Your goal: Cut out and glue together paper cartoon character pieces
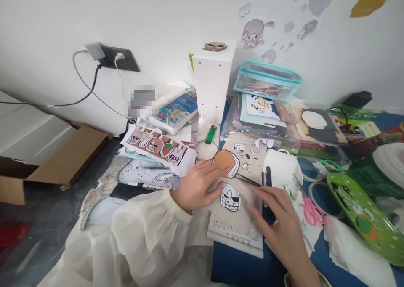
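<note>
My left hand (202,184) reaches over the beige sheet (244,226) from the left, thumb and forefinger apart. Its fingertips are at the lower edge of an orange-and-white paper cutout (224,163). Just below lies a white cartoon face cutout (230,197) with black outlines. My right hand (277,215) is on the other side, fingers spread, thumb beside the sheet. A thin black tool, seemingly tweezers (249,180), slants between the cutout and my right forefinger, which is near or touching its end. Small cut paper pieces (251,158) lie on the sheet above.
Pink scissors (313,211), tape rolls and a green tray (362,219) lie at right. A white box (212,87) stands behind, near a green lighter (211,134) and a turquoise pencil case (268,81). Left are a printed character strip (158,147) and an open cardboard box (67,154).
</note>
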